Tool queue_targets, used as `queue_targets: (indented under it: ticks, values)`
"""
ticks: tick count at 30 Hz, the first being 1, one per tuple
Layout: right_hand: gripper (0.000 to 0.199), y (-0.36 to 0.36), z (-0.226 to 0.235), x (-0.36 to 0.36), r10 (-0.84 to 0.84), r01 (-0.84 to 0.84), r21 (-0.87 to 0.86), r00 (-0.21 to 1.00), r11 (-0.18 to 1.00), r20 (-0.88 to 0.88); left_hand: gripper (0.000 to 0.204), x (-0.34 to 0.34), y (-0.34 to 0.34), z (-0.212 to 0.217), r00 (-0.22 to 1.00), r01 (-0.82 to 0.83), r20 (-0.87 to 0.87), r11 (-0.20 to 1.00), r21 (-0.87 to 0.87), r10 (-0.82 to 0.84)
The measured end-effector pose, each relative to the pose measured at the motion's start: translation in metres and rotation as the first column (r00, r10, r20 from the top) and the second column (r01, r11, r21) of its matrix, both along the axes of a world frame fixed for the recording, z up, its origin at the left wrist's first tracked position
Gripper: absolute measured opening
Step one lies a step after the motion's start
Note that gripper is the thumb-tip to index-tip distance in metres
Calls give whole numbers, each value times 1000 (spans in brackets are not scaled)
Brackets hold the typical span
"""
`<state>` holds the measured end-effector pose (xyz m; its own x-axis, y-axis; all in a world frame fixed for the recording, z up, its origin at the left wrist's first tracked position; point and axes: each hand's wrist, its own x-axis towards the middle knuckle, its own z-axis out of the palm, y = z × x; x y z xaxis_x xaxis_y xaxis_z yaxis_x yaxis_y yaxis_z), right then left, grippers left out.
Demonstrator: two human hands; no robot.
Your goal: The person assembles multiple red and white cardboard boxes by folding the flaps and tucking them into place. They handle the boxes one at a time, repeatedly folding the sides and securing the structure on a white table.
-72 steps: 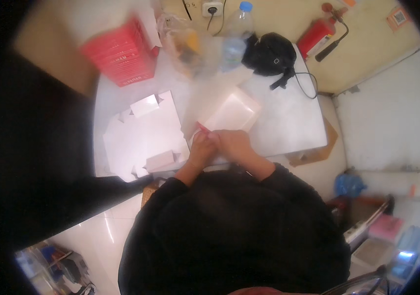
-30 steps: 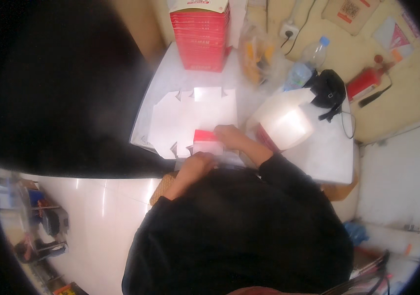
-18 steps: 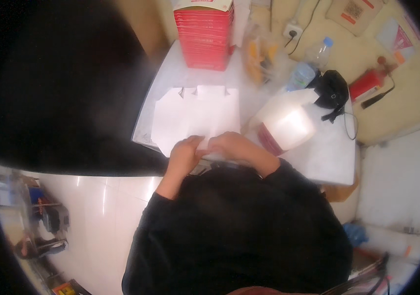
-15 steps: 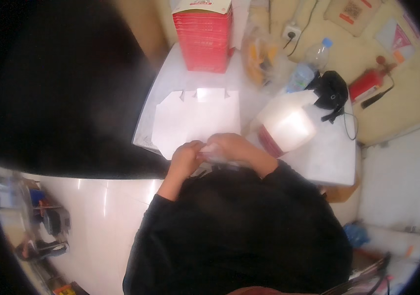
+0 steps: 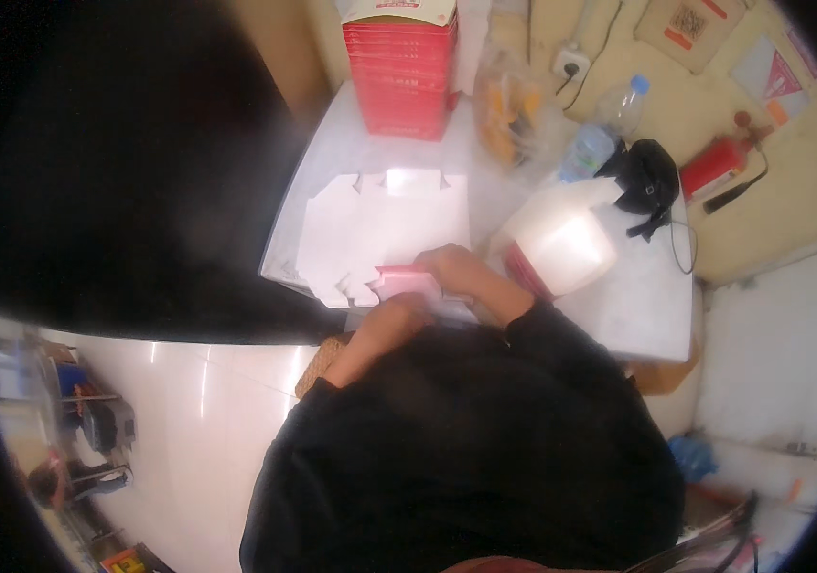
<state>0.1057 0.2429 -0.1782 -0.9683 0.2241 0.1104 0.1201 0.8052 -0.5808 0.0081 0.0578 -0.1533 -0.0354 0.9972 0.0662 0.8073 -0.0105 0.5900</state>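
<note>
A white cardboard box blank [image 5: 385,224] lies unfolded near the front of the table, its cut flaps and notches showing. Along its near edge a flap is bent up, revealing a pink-red printed side. My right hand [image 5: 454,271] grips this flap from the right, fingers curled over it. Just below and left, my left hand [image 5: 394,320] pinches the same near flap; its fingertips are blurred and partly hidden. To the right of my right hand sits a white, partly folded carton [image 5: 561,248] with a dark red side.
A tall stack of red folded cartons [image 5: 399,81] stands at the back of the table. Behind on the right are a clear plastic bag [image 5: 509,110] with orange contents, a blue-capped bottle [image 5: 590,148] and a black bag [image 5: 647,177]. A fire extinguisher [image 5: 714,164] is by the wall.
My left hand has moved right and nearer to me along the blank's front edge. The pink-red flap and the notched near-left corner are now uncovered. My right hand has shifted slightly.
</note>
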Motion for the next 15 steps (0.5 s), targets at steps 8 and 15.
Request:
queue_targets:
  ticks: [8,15]
  values:
    - [15,-28,89,28,61,-65,-51,995,997,-76,36,20,-7,109,969,-203,-54,896,395,243]
    - [23,-8,86,30,68,-114,-218,976,969,-209,11,-25,-23,75,763,-581,244,800,-147,599]
